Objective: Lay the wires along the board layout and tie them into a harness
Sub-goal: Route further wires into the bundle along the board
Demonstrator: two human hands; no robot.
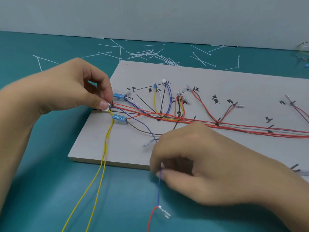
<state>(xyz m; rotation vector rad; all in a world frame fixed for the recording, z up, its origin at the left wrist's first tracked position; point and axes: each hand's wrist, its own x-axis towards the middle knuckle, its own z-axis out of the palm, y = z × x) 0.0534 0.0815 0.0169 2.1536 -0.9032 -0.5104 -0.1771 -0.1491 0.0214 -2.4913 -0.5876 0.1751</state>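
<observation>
**Editor:** How are the hands set?

**Photographer:** The left hand (71,87) enters from the left of the frame with its wrist bent. Its grip is narrow: thumb and forefinger pinch a pale terminal (107,108) at the left edge of the board (217,77), where two yellow wires (100,164) end. The right hand (200,164) comes in from the lower right, knuckles up and fingers curled. Its grip holds a blue wire (159,186) at the board's near edge.

**Editor:** And where do the wires lie?

**Photographer:** The yellow wires run off the board toward the lower left, across the desk (41,164). The blue wire drops from the right hand to a bare metal terminal (164,213) at lower centre, where a red wire (151,218) joins it. On the board, a bundle of red wires (250,128) runs from the left side out past the right edge of the frame. Brown, purple, white and yellow branches rise from it to hand-written marks. Two blue connectors (119,96) sit just beside the left hand's fingertips.

**Editor:** The setting?

**Photographer:** The desk is teal and the board is pale grey. White cable ties (145,53) lie scattered beyond the board's far edge, before a plain grey wall (150,17).
</observation>
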